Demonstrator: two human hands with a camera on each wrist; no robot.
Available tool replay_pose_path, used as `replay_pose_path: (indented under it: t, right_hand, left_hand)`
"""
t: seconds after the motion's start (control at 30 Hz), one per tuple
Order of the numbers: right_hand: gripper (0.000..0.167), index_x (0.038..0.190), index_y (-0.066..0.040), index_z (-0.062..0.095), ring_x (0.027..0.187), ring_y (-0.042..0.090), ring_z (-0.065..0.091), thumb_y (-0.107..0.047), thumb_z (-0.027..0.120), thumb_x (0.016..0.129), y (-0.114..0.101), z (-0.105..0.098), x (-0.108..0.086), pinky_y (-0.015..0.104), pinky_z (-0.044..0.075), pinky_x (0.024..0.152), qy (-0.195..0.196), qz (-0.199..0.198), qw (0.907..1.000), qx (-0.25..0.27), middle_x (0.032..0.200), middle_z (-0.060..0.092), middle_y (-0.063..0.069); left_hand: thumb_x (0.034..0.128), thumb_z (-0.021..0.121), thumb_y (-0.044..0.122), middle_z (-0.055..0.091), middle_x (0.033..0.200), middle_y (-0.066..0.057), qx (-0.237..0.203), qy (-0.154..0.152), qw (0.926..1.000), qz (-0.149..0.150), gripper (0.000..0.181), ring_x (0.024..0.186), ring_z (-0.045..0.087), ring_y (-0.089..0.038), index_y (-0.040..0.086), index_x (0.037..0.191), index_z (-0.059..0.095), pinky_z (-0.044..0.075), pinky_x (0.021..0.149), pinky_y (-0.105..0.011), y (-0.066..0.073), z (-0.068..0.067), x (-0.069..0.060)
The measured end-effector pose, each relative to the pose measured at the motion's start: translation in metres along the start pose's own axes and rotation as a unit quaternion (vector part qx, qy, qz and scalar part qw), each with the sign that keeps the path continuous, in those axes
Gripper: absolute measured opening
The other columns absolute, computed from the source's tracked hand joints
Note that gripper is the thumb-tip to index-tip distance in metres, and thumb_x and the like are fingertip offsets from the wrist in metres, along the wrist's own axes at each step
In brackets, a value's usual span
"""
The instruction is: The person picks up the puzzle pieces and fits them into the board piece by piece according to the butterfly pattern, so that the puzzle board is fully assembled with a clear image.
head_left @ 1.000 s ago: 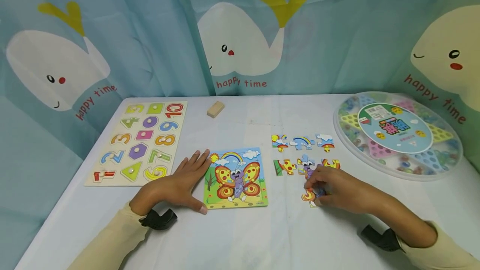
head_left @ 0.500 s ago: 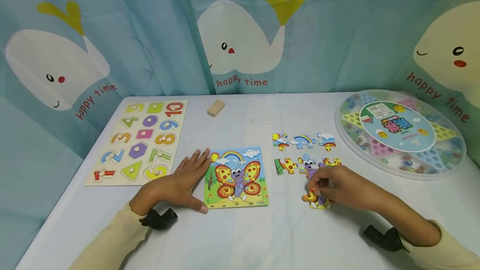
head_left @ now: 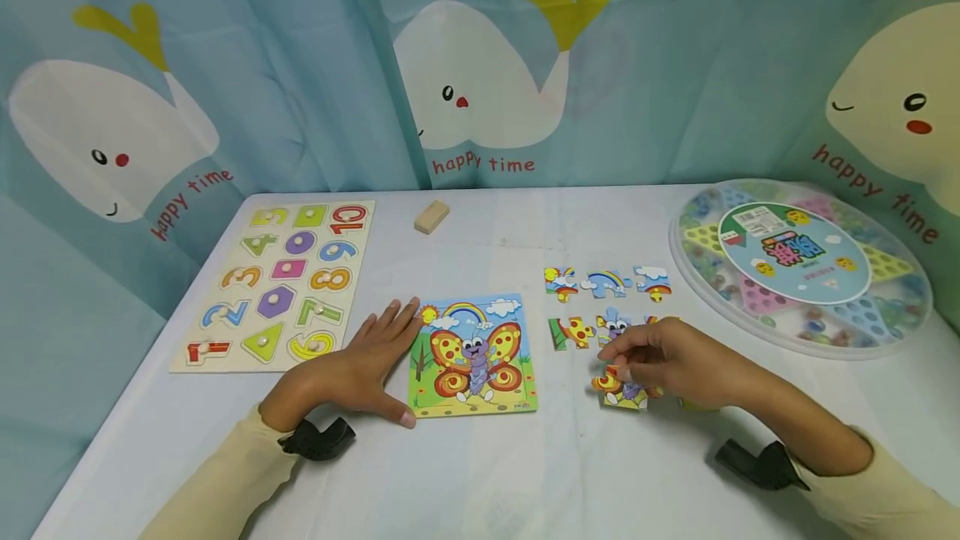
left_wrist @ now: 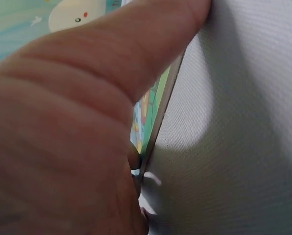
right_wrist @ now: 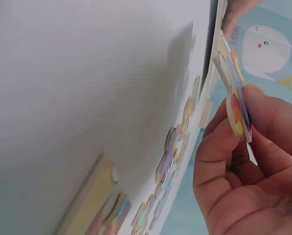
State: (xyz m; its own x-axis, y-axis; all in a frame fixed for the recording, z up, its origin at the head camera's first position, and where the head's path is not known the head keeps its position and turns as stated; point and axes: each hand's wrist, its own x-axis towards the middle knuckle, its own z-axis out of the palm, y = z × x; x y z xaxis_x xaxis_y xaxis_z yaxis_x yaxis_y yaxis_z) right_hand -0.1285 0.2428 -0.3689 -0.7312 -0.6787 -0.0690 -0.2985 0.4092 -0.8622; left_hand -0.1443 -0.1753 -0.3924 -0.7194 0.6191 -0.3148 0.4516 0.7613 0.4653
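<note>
The right hand (head_left: 667, 357) pinches at least one puzzle piece (head_left: 622, 397), raised clear of the tabletop (head_left: 480, 477). Loose pieces (head_left: 604, 284) lie beyond it and to its left. The left hand (head_left: 367, 363), fingers spread, touches the butterfly board (head_left: 474, 357) immediately to its right; beyond the wrist lies a number board (head_left: 238, 362).

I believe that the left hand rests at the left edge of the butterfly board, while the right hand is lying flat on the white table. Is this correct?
Not entirely: the right hand is not lying flat; it pinches a puzzle piece above the white table, as the right wrist view shows. The left hand does rest at the left edge of the butterfly board.
</note>
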Motion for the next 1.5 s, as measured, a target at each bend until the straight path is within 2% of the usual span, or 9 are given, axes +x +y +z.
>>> replay_pose_path:
  t: [0.13, 0.4, 0.77, 1.0, 1.17, 1.3, 1.5]
  right_hand:
    - [0.014, 0.106, -0.002, 0.069, 0.065, 0.012, 0.058, -0.003, 0.061, 0.094, -0.002, 0.003, 0.007, 0.025, 0.049, 0.057, -0.002, 0.008, 1.0, 0.005, 0.089, 0.069, 0.0]
    - [0.013, 0.104, -0.003, 0.07, 0.073, 0.012, 0.059, -0.002, 0.062, 0.094, -0.012, 0.01, 0.023, 0.024, 0.05, 0.06, -0.007, 0.029, 0.9995, 0.013, 0.092, 0.07, 0.001]
    - [0.014, 0.105, -0.002, 0.069, 0.066, 0.017, 0.057, 0.0, 0.06, 0.094, -0.021, 0.022, 0.05, 0.026, 0.05, 0.06, -0.008, -0.005, 0.9999, 0.011, 0.088, 0.067, 0.002]
    - [0.013, 0.104, -0.001, 0.069, 0.075, 0.016, 0.06, -0.001, 0.06, 0.094, -0.026, 0.025, 0.059, 0.025, 0.05, 0.063, -0.007, -0.014, 0.9996, 0.022, 0.09, 0.068, 0.003]
    - [0.014, 0.104, 0.0, 0.069, 0.074, 0.016, 0.06, 0.0, 0.06, 0.094, -0.029, 0.026, 0.062, 0.025, 0.051, 0.063, -0.004, -0.019, 0.9995, 0.024, 0.09, 0.067, 0.003]
    - [0.014, 0.105, 0.001, 0.068, 0.07, 0.018, 0.058, 0.0, 0.059, 0.094, -0.034, 0.028, 0.067, 0.027, 0.051, 0.063, -0.015, -0.017, 0.9993, 0.031, 0.089, 0.067, 0.004]
    - [0.013, 0.101, -0.004, 0.069, 0.063, 0.021, 0.054, 0.0, 0.059, 0.094, -0.04, 0.036, 0.076, 0.028, 0.047, 0.057, -0.036, -0.021, 0.9986, 0.033, 0.084, 0.066, 0.004]
  left_hand:
    - [0.0687, 0.082, 0.055, -0.012, 0.162, -0.007, -0.002, -0.001, 1.0, 0.001, 0.127, 0.145, -0.016, -0.028, 0.006, 0.156, 0.004, -0.006, 0.115, -0.051, -0.001, 0.001, -0.001]
    - [0.0697, 0.08, 0.057, -0.013, 0.162, -0.006, -0.004, -0.004, 1.0, 0.005, 0.126, 0.145, -0.017, -0.027, 0.007, 0.157, 0.004, -0.006, 0.115, -0.051, -0.003, 0.001, 0.0]
    - [0.0684, 0.084, 0.052, -0.011, 0.162, -0.008, -0.013, 0.005, 0.9999, 0.001, 0.127, 0.145, -0.016, -0.029, 0.005, 0.156, 0.005, -0.006, 0.115, -0.052, -0.001, 0.002, -0.002]
    - [0.0676, 0.085, 0.05, -0.01, 0.162, -0.007, -0.008, 0.007, 0.9999, -0.006, 0.127, 0.146, -0.015, -0.028, 0.006, 0.156, 0.006, -0.006, 0.115, -0.051, 0.001, 0.001, 0.001]
    - [0.0671, 0.086, 0.048, -0.01, 0.162, -0.008, -0.009, 0.008, 0.9999, -0.004, 0.127, 0.146, -0.015, -0.029, 0.005, 0.156, 0.007, -0.006, 0.115, -0.052, 0.003, 0.0, 0.001]
    - [0.0668, 0.086, 0.048, -0.009, 0.162, -0.01, -0.009, 0.011, 0.9999, -0.002, 0.128, 0.146, -0.015, -0.03, 0.004, 0.156, 0.006, -0.006, 0.115, -0.053, 0.002, 0.001, -0.001]
    - [0.0666, 0.086, 0.049, -0.009, 0.162, -0.009, -0.01, 0.011, 0.9999, -0.004, 0.128, 0.146, -0.015, -0.03, 0.005, 0.156, 0.006, -0.006, 0.115, -0.053, 0.002, 0.001, -0.001]
